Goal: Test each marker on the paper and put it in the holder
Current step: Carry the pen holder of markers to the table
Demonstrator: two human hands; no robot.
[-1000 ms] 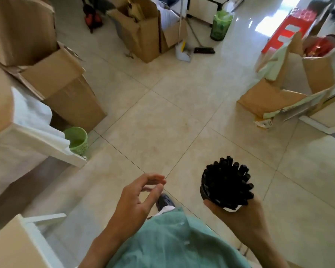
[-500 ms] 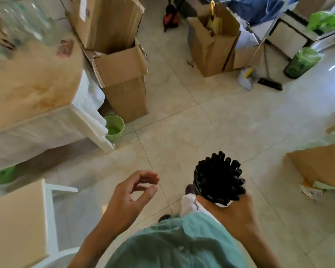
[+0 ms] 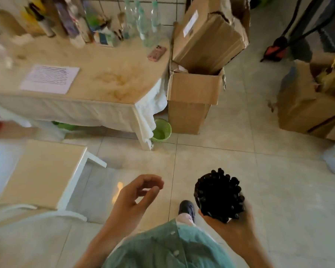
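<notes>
My right hand [image 3: 235,226] grips a black holder [image 3: 219,195] packed with several black markers, held low at the right above the tiled floor. My left hand [image 3: 132,200] hangs in front of me with loosely curled fingers and holds nothing. A white sheet of paper [image 3: 49,78] with lines of marks lies on the beige table [image 3: 108,80] at the upper left, far from both hands.
Bottles and jars line the table's back edge, and a pink phone [image 3: 157,53] lies near its right end. Cardboard boxes [image 3: 193,97] stand right of the table, more boxes [image 3: 309,101] at far right. A green basket [image 3: 161,132] sits by the table leg. A white chair [image 3: 41,171] stands at left.
The view has swung left, bringing the table and the paper into sight. Both hands keep their pose; the right hand still holds the marker holder.
</notes>
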